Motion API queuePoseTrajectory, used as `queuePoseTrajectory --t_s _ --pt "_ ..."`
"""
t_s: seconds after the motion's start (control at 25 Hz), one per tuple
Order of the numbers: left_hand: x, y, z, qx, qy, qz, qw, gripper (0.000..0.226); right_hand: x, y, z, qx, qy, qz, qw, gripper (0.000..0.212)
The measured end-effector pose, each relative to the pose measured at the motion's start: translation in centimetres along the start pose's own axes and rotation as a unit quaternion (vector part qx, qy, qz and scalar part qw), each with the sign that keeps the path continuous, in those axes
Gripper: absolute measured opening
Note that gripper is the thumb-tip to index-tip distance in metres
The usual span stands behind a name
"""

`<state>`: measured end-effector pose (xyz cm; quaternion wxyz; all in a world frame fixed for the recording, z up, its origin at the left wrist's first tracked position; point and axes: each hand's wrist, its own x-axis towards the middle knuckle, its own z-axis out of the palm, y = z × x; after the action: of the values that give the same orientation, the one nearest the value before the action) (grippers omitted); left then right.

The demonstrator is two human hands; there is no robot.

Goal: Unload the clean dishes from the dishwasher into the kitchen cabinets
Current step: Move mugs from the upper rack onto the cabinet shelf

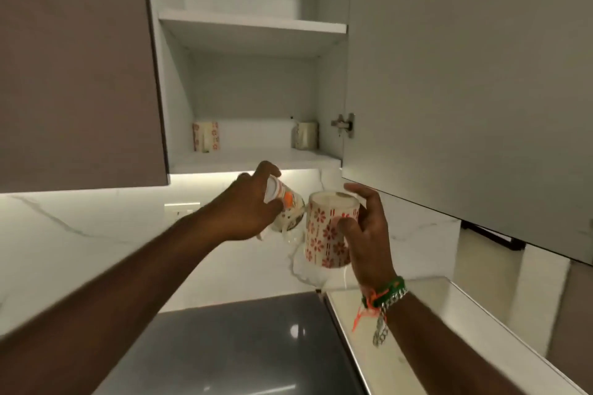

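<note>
My left hand point(248, 207) grips a tilted white mug with an orange print point(288, 205), base pointing up and left. My right hand point(365, 231) holds a cream mug with red flowers point(324, 231), held upside down, base on top. Both mugs hover side by side just below the open wall cabinet. On the cabinet's lower shelf point(256, 159) stand a red-flowered mug point(205, 136) at the left back and a cream mug point(306, 135) at the right back. The upper shelf point(253, 24) holds nothing that I can see.
The cabinet's open door point(465, 90) hangs to the right, its lower edge just above my right hand. A closed brown cabinet door point(77, 67) is at the left. Below lie a dark cooktop point(231, 346) and a white marble counter point(401, 340); a wall socket point(181, 207) sits on the backsplash.
</note>
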<state>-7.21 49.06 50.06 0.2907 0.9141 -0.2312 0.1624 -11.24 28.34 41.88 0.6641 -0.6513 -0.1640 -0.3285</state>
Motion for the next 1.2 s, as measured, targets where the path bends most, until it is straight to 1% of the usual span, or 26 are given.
queuePoseTrajectory --t_s 0.08,0.12,0.24,0.36,0.48,0.64,0.72,0.8,0.92,1.04,1.12,1.2 --pt "2.5 -1.4 -2.8 0.015 0.033 0.004 0.999 0.043 4.0 -0.9 3.0 0.008 0.003 -0.011 1.000 0.057" --pt "3.9 -2.1 -4.0 0.028 0.037 0.009 0.999 0.042 5.9 -1.1 4.5 0.012 0.003 -0.013 1.000 0.055" --pt "8.1 -4.3 -7.3 0.072 0.026 0.004 0.997 0.043 11.2 -0.7 7.9 0.013 0.005 -0.011 1.000 0.050" --pt "12.9 -6.9 -9.6 0.105 0.029 -0.027 0.994 0.055 16.5 0.7 9.4 0.002 0.008 -0.016 1.000 0.045" --pt "17.6 -10.0 -11.1 0.142 0.043 -0.067 0.987 0.064 22.0 2.9 9.8 -0.042 0.002 -0.031 0.999 0.042" --pt "22.7 -13.0 -10.7 0.211 0.065 -0.122 0.968 0.062 28.8 7.4 9.7 -0.075 -0.007 -0.019 0.997 0.030" --pt "24.6 -14.0 -9.9 0.214 0.067 -0.130 0.966 0.061 31.3 9.3 9.5 -0.085 -0.016 -0.007 0.996 0.022" --pt "26.4 -14.8 -9.2 0.224 0.054 -0.141 0.963 0.061 33.5 11.1 9.7 -0.089 -0.023 0.001 0.996 0.020" --pt "28.4 -16.3 -8.6 0.262 0.047 -0.154 0.951 0.062 35.6 12.9 9.7 -0.097 -0.042 0.020 0.994 0.018" --pt "29.8 -18.8 -8.5 0.261 0.052 -0.174 0.948 0.058 36.9 13.5 9.2 -0.114 -0.069 0.035 0.991 0.017" --pt "30.2 -20.1 -8.5 0.257 0.062 -0.163 0.951 0.057 37.5 13.8 8.7 -0.117 -0.078 0.041 0.989 0.017" --pt "30.2 -20.4 -8.3 0.269 0.062 -0.154 0.949 0.056 37.8 14.1 8.4 -0.109 -0.071 0.035 0.991 0.013"
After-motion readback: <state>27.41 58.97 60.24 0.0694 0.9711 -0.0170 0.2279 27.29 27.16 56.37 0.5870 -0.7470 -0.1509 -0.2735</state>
